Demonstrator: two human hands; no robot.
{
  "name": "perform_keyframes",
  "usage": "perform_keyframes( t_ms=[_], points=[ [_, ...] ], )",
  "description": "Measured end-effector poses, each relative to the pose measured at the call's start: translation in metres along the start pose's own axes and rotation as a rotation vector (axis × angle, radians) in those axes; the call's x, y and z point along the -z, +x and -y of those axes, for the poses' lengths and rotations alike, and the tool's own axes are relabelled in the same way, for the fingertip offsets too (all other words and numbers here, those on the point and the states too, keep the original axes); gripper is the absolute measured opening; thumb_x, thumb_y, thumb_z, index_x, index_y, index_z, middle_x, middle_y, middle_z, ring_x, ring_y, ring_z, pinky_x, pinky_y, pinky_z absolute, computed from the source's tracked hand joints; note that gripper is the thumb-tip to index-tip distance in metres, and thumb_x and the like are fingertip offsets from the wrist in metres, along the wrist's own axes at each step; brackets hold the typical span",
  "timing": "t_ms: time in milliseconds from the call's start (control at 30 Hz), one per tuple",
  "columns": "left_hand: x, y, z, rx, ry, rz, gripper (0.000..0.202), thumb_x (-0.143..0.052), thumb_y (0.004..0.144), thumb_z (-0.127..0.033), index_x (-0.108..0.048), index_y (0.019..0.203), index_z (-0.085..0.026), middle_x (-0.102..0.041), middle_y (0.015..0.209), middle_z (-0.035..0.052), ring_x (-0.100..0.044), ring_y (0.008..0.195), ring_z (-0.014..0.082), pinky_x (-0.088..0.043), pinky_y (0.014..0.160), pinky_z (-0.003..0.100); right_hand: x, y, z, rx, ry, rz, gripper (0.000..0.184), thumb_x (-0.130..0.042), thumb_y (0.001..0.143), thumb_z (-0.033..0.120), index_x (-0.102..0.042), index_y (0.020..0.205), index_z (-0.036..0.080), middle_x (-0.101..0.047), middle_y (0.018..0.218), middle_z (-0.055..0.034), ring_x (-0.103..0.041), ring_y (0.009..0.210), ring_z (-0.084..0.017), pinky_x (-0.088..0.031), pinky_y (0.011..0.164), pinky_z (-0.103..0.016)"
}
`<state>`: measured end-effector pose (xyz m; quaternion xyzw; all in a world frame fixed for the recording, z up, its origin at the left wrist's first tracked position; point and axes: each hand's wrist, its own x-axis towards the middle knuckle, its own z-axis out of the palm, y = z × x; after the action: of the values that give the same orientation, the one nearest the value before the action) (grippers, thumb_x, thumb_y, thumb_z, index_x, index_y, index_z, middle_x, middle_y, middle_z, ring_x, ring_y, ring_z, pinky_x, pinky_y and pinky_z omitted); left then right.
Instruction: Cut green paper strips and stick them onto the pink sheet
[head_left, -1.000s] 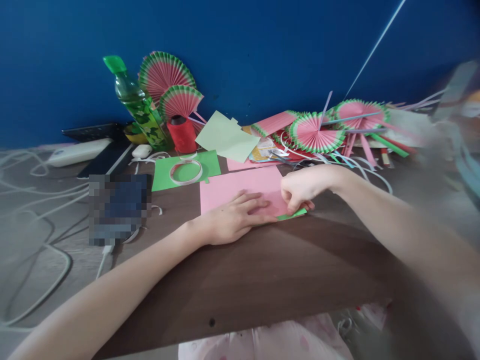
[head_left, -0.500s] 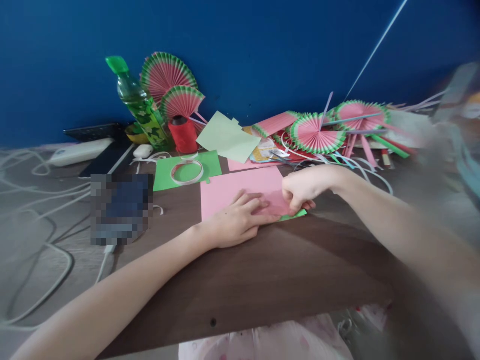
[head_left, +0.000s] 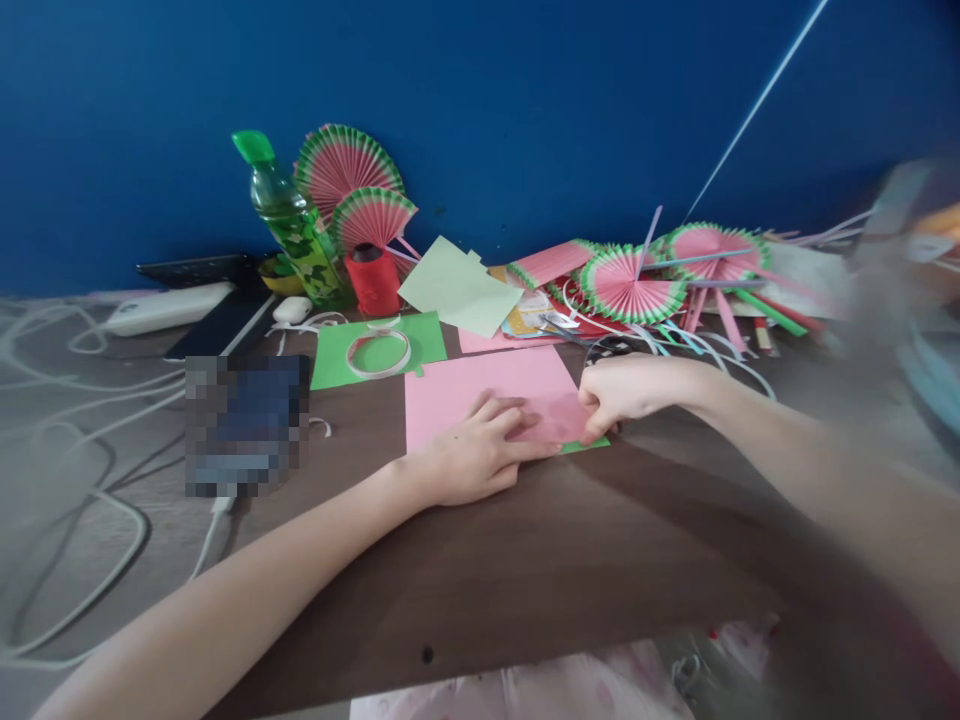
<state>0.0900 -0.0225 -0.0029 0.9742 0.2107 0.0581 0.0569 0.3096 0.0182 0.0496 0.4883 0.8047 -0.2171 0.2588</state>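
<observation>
A sheet of pink paper (head_left: 450,390) lies on the brown table, with a narrow green strip (head_left: 589,445) showing along its near edge at the right. My left hand (head_left: 484,455) rests flat on the sheet, fingers stretched out, the index fingertip close to the green strip. At the sheet's right edge is my right hand (head_left: 619,390), its fingers curled and the thumb pressed down by the strip. What its fingertips pinch, if anything, is hidden. Behind the pink sheet, a roll of tape (head_left: 406,350) lies on a green sheet (head_left: 330,360).
A blurred-out phone (head_left: 255,420) with a plugged cable is at left. A green bottle (head_left: 296,230), a red roll (head_left: 373,280) and folded paper fans (head_left: 349,170) stand at the back. More fans (head_left: 630,280) and strips pile up at back right. A pale green sheet (head_left: 457,285) leans there.
The view has shifted slightly. My right hand's curled fingers have changed position a little at the sheet's right corner. My left hand stays flat on the pink paper.
</observation>
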Motion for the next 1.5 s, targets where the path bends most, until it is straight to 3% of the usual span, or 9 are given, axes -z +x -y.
perform_keyframes(
  t_ms=[267, 400, 500, 633, 733, 900, 1033, 1300, 1500],
  points=[
    [0.001, 0.000, 0.000, 0.011, -0.036, 0.005, 0.047, -0.037, 0.083, -0.019, -0.046, 0.127, -0.030, -0.044, 0.129, 0.0070, -0.029, 0.124, 0.0266, -0.015, 0.106, 0.051, -0.011, -0.009, -0.024, -0.141, -0.060, -0.131, 0.041, -0.057, 0.059, 0.061, -0.056, 0.055, 0.020, -0.055, 0.052, -0.0002, -0.048, 0.051, -0.014, -0.024, 0.050, -0.026],
    [0.005, 0.001, 0.003, 0.018, -0.171, 0.002, 0.046, -0.037, 0.083, -0.017, -0.049, 0.125, -0.030, -0.047, 0.128, 0.0059, -0.032, 0.124, 0.0243, -0.015, 0.106, 0.048, -0.012, -0.013, -0.025, -0.079, -0.004, -0.137, 0.042, -0.055, 0.062, 0.061, -0.054, 0.055, 0.020, -0.052, 0.050, 0.0012, -0.045, 0.049, -0.013, -0.023, 0.049, -0.026],
    [0.010, 0.001, 0.013, 0.046, -0.412, 0.029, 0.046, -0.035, 0.084, -0.015, -0.046, 0.127, -0.028, -0.049, 0.129, 0.0044, -0.032, 0.126, 0.0209, -0.014, 0.107, 0.044, -0.014, -0.010, -0.014, -0.001, -0.016, -0.221, 0.046, -0.050, 0.064, 0.065, -0.051, 0.054, 0.020, -0.053, 0.053, 0.0006, -0.046, 0.051, -0.013, -0.023, 0.048, -0.026],
    [0.017, -0.002, 0.034, 0.165, -0.965, 0.073, 0.053, -0.034, 0.088, -0.021, -0.022, 0.139, -0.027, -0.048, 0.132, 0.0053, -0.039, 0.124, 0.0183, -0.027, 0.103, 0.040, -0.020, -0.006, 0.000, -0.023, -0.129, -0.261, 0.046, -0.053, 0.060, 0.066, -0.050, 0.054, 0.021, -0.055, 0.057, -0.0012, -0.048, 0.053, -0.016, -0.023, 0.049, -0.026],
    [0.023, -0.006, 0.045, 0.219, -1.149, -0.043, 0.049, -0.040, 0.086, -0.025, -0.033, 0.135, -0.020, -0.042, 0.136, 0.0104, -0.041, 0.123, 0.0206, -0.033, 0.100, 0.037, -0.022, -0.006, 0.002, -0.047, -0.139, -0.264, 0.046, -0.052, 0.061, 0.067, -0.050, 0.056, 0.021, -0.056, 0.058, -0.0015, -0.049, 0.053, -0.016, -0.022, 0.049, -0.025],
    [0.034, -0.014, 0.045, 0.261, -0.689, 0.119, 0.057, -0.061, 0.072, -0.032, -0.046, 0.126, -0.027, -0.043, 0.134, 0.0046, -0.035, 0.125, 0.0240, -0.024, 0.105, 0.042, -0.027, -0.006, -0.005, -0.018, -0.123, -0.301, 0.049, -0.051, 0.061, 0.069, -0.046, 0.056, 0.020, -0.055, 0.058, -0.0010, -0.047, 0.053, -0.015, -0.020, 0.050, -0.025],
    [0.044, -0.021, 0.046, 0.289, -0.345, 0.260, 0.074, -0.064, 0.065, -0.037, -0.033, 0.132, -0.039, -0.031, 0.139, 0.0018, -0.019, 0.130, 0.0306, -0.013, 0.104, 0.054, -0.033, -0.006, -0.009, 0.046, -0.073, -0.333, 0.050, -0.051, 0.064, 0.067, -0.039, 0.055, 0.020, -0.052, 0.058, 0.0004, -0.044, 0.054, -0.014, -0.018, 0.050, -0.025],
    [0.063, -0.033, 0.044, 0.358, -0.205, 0.465, 0.080, -0.058, 0.069, -0.034, -0.018, 0.138, -0.035, -0.009, 0.150, 0.0045, -0.006, 0.134, 0.0321, -0.010, 0.102, 0.057, -0.039, -0.005, -0.023, 0.209, 0.151, -0.331, 0.047, -0.053, 0.068, 0.061, -0.034, 0.056, 0.019, -0.041, 0.056, 0.0040, -0.038, 0.053, -0.011, -0.021, 0.051, -0.023],
    [0.064, -0.038, 0.050, 0.280, -0.276, 0.528, 0.094, -0.064, 0.064, -0.040, -0.011, 0.140, -0.031, 0.002, 0.150, 0.0053, 0.002, 0.135, 0.0326, -0.003, 0.104, 0.054, -0.037, -0.002, -0.026, 0.192, 0.204, -0.313, 0.046, -0.055, 0.067, 0.058, -0.037, 0.054, 0.018, -0.041, 0.053, 0.0048, -0.037, 0.052, -0.009, -0.022, 0.051, -0.023]
  ],
)
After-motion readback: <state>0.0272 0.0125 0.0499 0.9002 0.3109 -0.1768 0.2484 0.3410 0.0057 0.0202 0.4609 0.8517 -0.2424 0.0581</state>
